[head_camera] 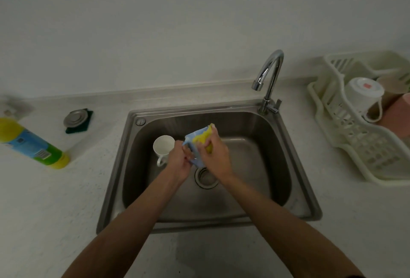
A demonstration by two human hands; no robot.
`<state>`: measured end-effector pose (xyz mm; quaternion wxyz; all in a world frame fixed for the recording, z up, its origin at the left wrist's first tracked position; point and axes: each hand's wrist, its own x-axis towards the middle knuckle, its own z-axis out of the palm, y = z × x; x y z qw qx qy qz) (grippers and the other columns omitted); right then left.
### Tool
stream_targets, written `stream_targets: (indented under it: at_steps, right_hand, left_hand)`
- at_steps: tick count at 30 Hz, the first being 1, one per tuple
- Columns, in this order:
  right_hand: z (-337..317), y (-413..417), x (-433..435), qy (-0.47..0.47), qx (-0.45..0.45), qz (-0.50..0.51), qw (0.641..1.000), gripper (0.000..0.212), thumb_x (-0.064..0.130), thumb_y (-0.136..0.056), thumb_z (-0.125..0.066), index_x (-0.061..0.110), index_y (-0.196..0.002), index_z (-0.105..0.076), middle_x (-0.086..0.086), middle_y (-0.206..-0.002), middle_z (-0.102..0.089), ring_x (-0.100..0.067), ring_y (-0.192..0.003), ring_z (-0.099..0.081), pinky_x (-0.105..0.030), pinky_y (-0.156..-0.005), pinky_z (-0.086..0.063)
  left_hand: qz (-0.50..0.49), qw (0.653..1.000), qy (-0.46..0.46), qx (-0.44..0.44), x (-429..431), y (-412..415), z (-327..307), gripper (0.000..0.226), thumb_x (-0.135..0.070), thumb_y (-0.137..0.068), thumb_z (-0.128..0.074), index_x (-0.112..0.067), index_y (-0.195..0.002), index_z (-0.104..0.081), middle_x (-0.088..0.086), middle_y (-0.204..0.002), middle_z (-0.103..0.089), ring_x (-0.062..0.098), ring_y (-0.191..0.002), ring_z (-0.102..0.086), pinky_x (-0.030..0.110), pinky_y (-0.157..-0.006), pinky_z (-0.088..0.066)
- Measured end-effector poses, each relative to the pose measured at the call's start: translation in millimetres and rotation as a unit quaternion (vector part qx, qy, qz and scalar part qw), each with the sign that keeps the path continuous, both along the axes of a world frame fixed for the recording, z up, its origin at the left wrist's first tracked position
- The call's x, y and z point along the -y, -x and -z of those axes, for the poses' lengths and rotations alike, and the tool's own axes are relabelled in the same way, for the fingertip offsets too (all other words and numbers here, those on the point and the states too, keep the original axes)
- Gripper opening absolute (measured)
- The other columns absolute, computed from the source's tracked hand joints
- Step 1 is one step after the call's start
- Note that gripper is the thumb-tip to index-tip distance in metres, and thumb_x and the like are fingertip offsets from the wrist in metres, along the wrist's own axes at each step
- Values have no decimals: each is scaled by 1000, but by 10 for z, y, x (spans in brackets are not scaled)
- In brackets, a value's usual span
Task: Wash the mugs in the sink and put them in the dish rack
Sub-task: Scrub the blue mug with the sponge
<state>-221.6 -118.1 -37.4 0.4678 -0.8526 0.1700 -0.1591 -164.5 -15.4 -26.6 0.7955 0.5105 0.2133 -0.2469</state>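
A person is standing at the sink (268, 144) and both hands are busy over the drain hole (206, 176). The left hand (178, 163) is gripping a blue mug (191, 140) and holding it up off the sink floor. The right hand (217, 160) is squeezing a yellow sponge (201, 138) and pressing it on the blue mug. A white mug (163, 146) is standing upright near the sink's left wall. The tap (269, 78) is rising from the sink's back right corner. At the counter's right edge, the dish rack (346, 131) is holding another white mug (361, 98) upside down, beside a pink cup (397, 120). A soap bottle (31, 144) is lying near the counter's left edge.
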Motion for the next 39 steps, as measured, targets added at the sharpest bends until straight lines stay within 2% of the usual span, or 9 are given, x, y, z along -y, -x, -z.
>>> stream_targets:
  at_steps: [5, 8, 13, 15, 20, 23, 25, 34, 39]
  right_hand:
    - [1, -90, 75, -139, -31, 33, 989, 28, 37, -91, -62, 12, -88, -50, 6, -72, -46, -10, -67, -48, -32, -66, -48]
    - [90, 101, 168, -285, -70, 3, 956, 25, 27, -94, -59, 16, -77, -46, -1, -78, -53, -12, -72, -52, -27, -63, -47]
    - [-97, -22, 445, -432, -79, -43, 897, 31, 28, -94, -50, 0, -106, -50, -19, -110, -54, -30, -99, -54, -44, -89, -48]
    - [69, 216, 350, -430, -106, -31, 896, 38, 27, -97, -48, -5, -118, -48, -22, -118, -57, -31, -103, -58, -47, -92, -49]
    - [123, 228, 288, -261, -83, -10, 962, 17, 35, -87, -64, 23, -84, -53, -2, -86, -54, -12, -82, -54, -28, -74, -47]
    - [177, 164, 88, -54, -35, -49, 997, 68, 30, -90, -64, 21, -149, -31, 13, -137, -42, -1, -129, -37, -19, -105, -32]
    - [271, 183, -20, 44, 12, -42, 998, 83, 25, -92, -64, 13, -153, -9, 7, -157, -11, -3, -144, -7, -23, -119, -15]
    - [244, 307, -63, -60, -35, 4, 998, 57, 34, -93, -60, 6, -137, -38, -15, -142, -48, -22, -118, -53, -40, -99, -45]
    - [-10, -45, 41, -59, -8, 49, 997, 35, 27, -92, -62, 6, -119, -53, 0, -160, -20, -17, -144, -25, -30, -111, -30]
  left_hand:
    - [61, 995, -72, 27, -141, -137, 13, 10, -12, -88, -47, -8, -78, -48, 10, -78, -47, 17, -73, -51, 29, -61, -46]
    - [126, 991, -43, 25, -327, -170, -25, 22, -14, -90, -46, -14, -69, -43, 5, -65, -40, 13, -60, -42, 28, -61, -41]
    - [168, 985, 26, -11, -359, -150, -5, 32, -13, -88, -49, -17, -60, -34, 0, -52, -32, 8, -45, -35, 21, -51, -44]
    - [131, 991, 18, -33, -355, -171, 32, 30, -12, -89, -48, -17, -63, -36, 0, -54, -33, 7, -43, -37, 22, -51, -48]
    - [69, 997, -5, -29, -180, -30, 113, 12, -11, -91, -48, -4, -100, -50, 10, -79, -59, 17, -72, -58, 34, -69, -51]
    - [36, 998, -45, -8, 78, 103, 2, 21, -14, -96, -42, -7, -81, -54, 10, -73, -59, 20, -70, -55, 30, -63, -46]
    - [21, 998, -63, -14, 176, 113, -41, 24, -16, -98, -42, -10, -77, -53, 6, -64, -58, 15, -61, -54, 26, -55, -45]
    - [-19, 994, -109, 21, 203, 102, -118, 31, -11, -95, -42, -13, -64, -40, -6, -35, -42, 11, -54, -36, 25, -52, -28]
    - [41, 988, -134, 62, 228, 251, -54, 28, -17, -97, -44, -12, -73, -58, 3, -71, -61, 15, -71, -56, 27, -63, -42]
